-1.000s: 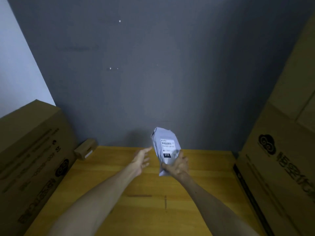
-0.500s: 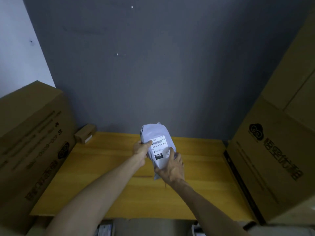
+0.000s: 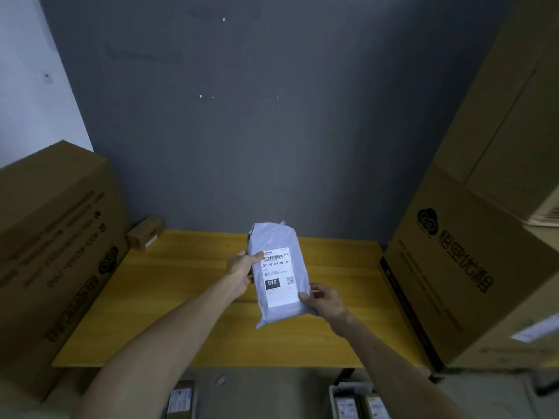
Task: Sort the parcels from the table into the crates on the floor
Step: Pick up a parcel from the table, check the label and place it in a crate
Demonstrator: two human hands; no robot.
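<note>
Label-reading step: grey plastic mailer parcel [image 3: 279,276] mid-frame, gripped by left hand [image 3: 240,272] and right hand [image 3: 325,300] fingers; next, matching crate [image 3: 354,400], lower right.

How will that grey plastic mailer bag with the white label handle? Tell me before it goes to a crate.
The grey plastic mailer bag probably flexes: its loose bottom corner juts out flat. Likely light, since the left hand and right hand hold only its edges. The smooth film may slip.

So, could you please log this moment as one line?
stage: label check | parcel: grey, label up, above table | left hand: grips left edge | right hand: grips lower right corner
</note>
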